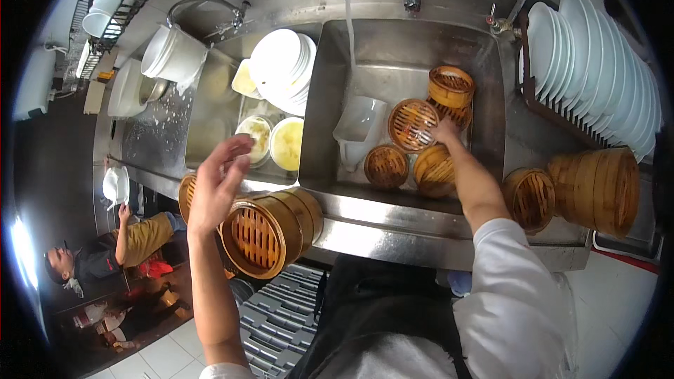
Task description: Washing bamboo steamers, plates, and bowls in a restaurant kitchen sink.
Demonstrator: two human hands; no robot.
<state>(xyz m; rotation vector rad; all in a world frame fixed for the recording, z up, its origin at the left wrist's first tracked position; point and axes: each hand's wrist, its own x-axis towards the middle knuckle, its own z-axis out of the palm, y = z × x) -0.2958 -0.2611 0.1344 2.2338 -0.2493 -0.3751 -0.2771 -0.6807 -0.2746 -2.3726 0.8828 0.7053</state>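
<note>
My right hand (446, 130) reaches into the right basin of a steel double sink (410, 34), at the edge of a round bamboo steamer basket (413, 125); its fingertips are hidden. More baskets lie around it: a small one (386, 166), one partly under my forearm (434, 169) and an upright one (451, 87). A clear plastic container (360, 129) lies to their left. Water (348, 21) runs from a tap behind it. My left hand (221, 184) is raised with its fingers apart, holding nothing, above the sink's front edge near a large bamboo steamer (271, 231).
White plates (281, 63) and bowls with yellowish contents (288, 143) fill part of the left basin. A rack of plates (590, 63) stands at right, above stacked steamers (595, 189). White buckets (176, 55) sit at left. A co-worker (100, 263) holds a white container (116, 185) farther left.
</note>
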